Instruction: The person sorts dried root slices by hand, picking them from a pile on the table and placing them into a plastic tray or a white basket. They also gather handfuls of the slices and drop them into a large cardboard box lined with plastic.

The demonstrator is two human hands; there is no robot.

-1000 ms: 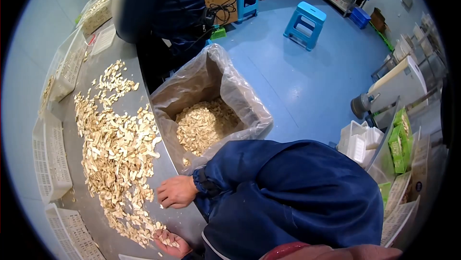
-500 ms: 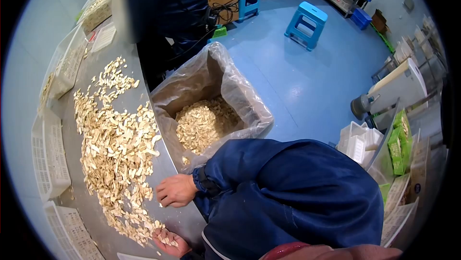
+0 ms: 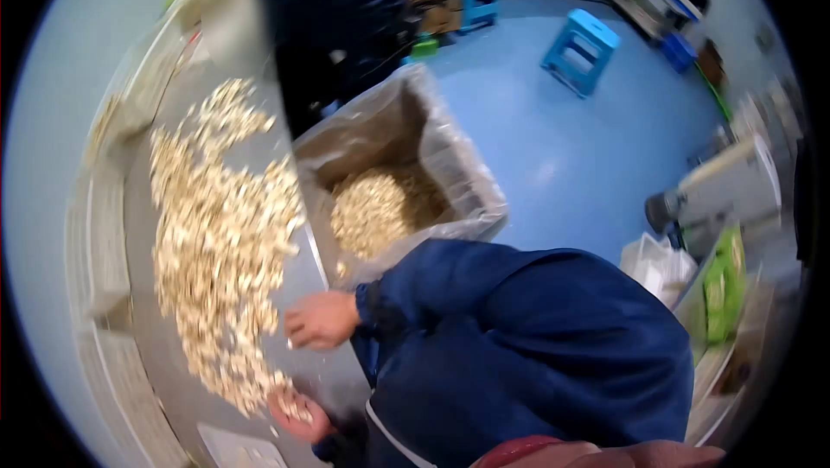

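A long pile of pale dried slices [image 3: 220, 235] covers the grey table [image 3: 311, 278]. My right hand [image 3: 320, 319], in a dark blue sleeve, rests with curled fingers at the near edge of the pile, knuckles up. Blur hides whether it pinches a slice. My left hand [image 3: 294, 412] lies lower at the table's end, palm up and cupped, with a few slices in it. A cardboard box lined with a clear bag [image 3: 458, 165] stands beside the table, just above my right arm, and is partly filled with the same slices [image 3: 376, 209].
Another person in dark blue [image 3: 337, 27] stands at the table's far end. White perforated crates [image 3: 99, 243] line the table's far side. Two blue stools [image 3: 581, 49] stand on the blue floor. White and green crates [image 3: 722, 282] are at the right.
The whole view has swung and gone blurry as my head moved. Both hands stay at about the same spots by the pile's near end.
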